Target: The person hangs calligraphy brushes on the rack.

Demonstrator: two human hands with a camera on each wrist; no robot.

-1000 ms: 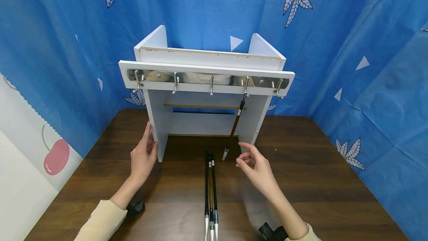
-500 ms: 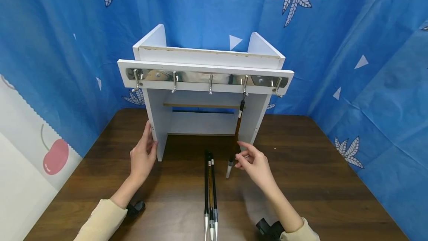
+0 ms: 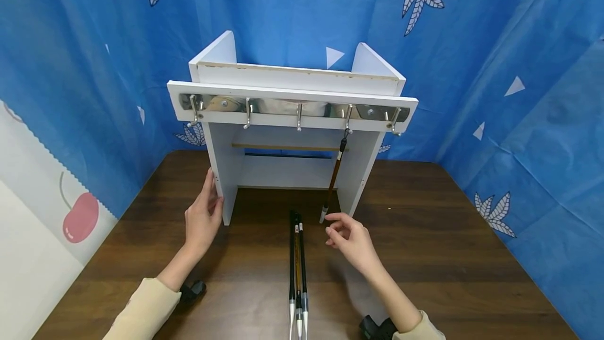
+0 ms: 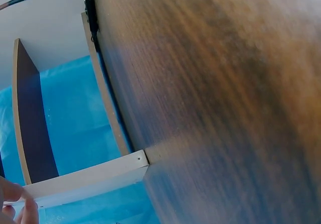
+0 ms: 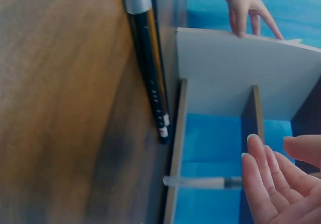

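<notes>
A writing brush (image 3: 335, 172) with a brown handle hangs by its loop from one hook of the white shelf (image 3: 297, 78), its capped tip down. My right hand (image 3: 350, 240) is just in front of that tip, fingers loosely bent and thumb apart, holding nothing. In the right wrist view the brush's clear cap (image 5: 195, 182) shows beside the fingertips; whether they touch is hard to tell. My left hand (image 3: 200, 223) rests its fingers against the shelf's left side panel (image 3: 219, 177). Three more brushes (image 3: 298, 266) lie side by side on the table, tips toward me.
A metal strip with several hooks (image 3: 299, 114) runs along the shelf's front rail. The brown wooden table (image 3: 448, 256) extends on both sides. Blue patterned curtain (image 3: 292, 9) stands behind and to the right, and a white cloth (image 3: 33, 224) is at the left.
The hanging brush swung toward me, then back toward the shelf. My right hand has shifted slightly left and nearer to me. My left hand stays on the side panel.
</notes>
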